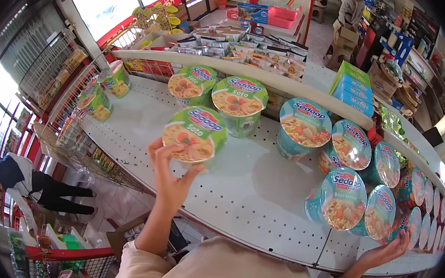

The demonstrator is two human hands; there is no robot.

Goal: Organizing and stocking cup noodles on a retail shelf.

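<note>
My left hand [174, 166] grips the lower side of a green Mie Sedaap Soto noodle cup [194, 134], its printed lid tilted towards me over the white perforated shelf [224, 214]. Two more green cups [239, 101] stand just behind it, against the shelf's rear wire divider. My right hand [393, 249], palm up with the fingers loosely bent, is near the front edge at the right, beside the rows of cups; whether it touches one I cannot tell. Teal Baso Spesial cups [305, 126] stand right of centre, some stacked.
Smaller green cups [96, 102] stand at the shelf's left end by a wire rack. Blue and green boxes [353, 91] and snack packets [269, 55] lie beyond the divider. A person [35, 186] stands at the lower left, another person [351, 11] by cartons at the back.
</note>
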